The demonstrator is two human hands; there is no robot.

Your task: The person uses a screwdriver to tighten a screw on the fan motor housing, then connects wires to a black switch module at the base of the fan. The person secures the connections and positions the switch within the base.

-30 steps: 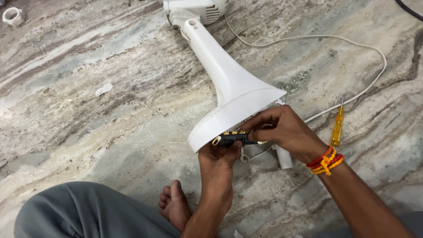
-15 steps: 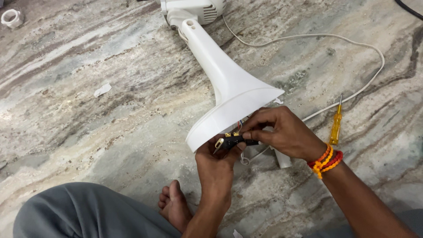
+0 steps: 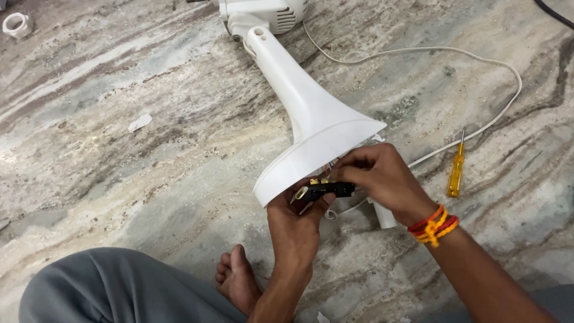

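**Both hands hold a small black part at the rim of a white fan stand**

Compared with the views from a second and half a second ago, very little has shifted: both hands remain at the flared rim of the white fan stand (image 3: 311, 119), and the small black part (image 3: 327, 190) sits between them just as it did. The grip looks settled, so the fine work at the mouth of the base appears to be going on in place rather than starting or ending.

The black part, with brass-coloured bits at its left end, lies in the lower centre of the frame, just below the rim of the stand's base. The left hand (image 3: 297, 222) comes up from below; its fingers are curled around the part's left end and underside, pinching it. The right hand (image 3: 382, 174), with red and orange threads at the wrist, reaches in from the right; its fingertips are pressed together on the part's right end. Thin wires run from the part up into the hollow base, though they are too small to follow.

A yellow-handled screwdriver (image 3: 456, 168) lies on the stone floor (image 3: 119, 179) right of the hands, apart from them. A white cord (image 3: 478, 60) loops across the upper right. A bare foot (image 3: 239, 278) rests at the bottom centre.
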